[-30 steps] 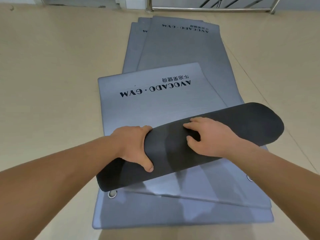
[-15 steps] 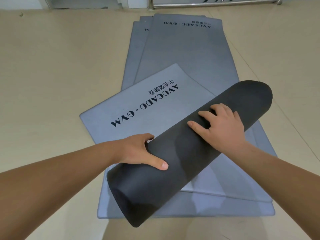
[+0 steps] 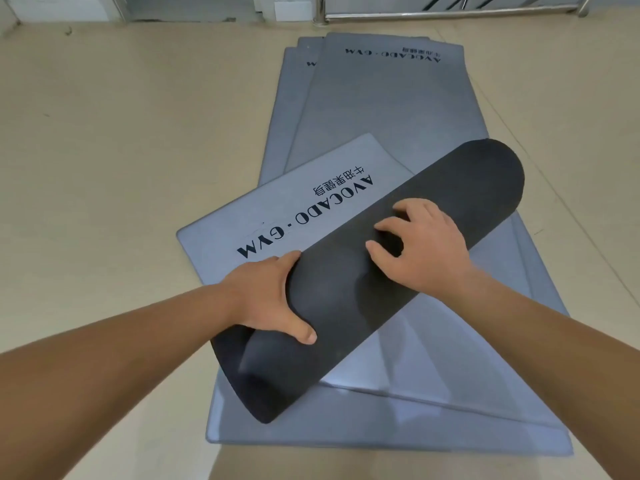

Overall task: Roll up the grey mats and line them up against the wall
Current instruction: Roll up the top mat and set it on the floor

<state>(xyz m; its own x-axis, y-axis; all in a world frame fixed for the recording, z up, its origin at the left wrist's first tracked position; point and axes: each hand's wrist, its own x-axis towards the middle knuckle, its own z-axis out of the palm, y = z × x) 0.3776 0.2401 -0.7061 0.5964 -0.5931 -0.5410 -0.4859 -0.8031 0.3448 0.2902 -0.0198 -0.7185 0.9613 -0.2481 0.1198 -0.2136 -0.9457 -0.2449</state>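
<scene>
The stack of grey mats (image 3: 398, 109) runs flat along the floor (image 3: 121, 150), stretching away from both hands toward the far wall (image 3: 194, 5). The top mat (image 3: 277, 209) is mostly rolled, its dark underside facing out, the roll (image 3: 363, 282) lying skewed across the pile with the printed tail still flat beyond the fingers. Looks like soft, bendy foam, light enough, with a grippy textured back, so I'd guess it springs open if you let go. The left hand (image 3: 266, 299) wraps the roll's near side, thumb clamped on top. The right hand (image 3: 426, 247) presses down further along, fingers bent and spread. Best hold is probably both hands wide apart, squeezing so the ends stay even.
</scene>
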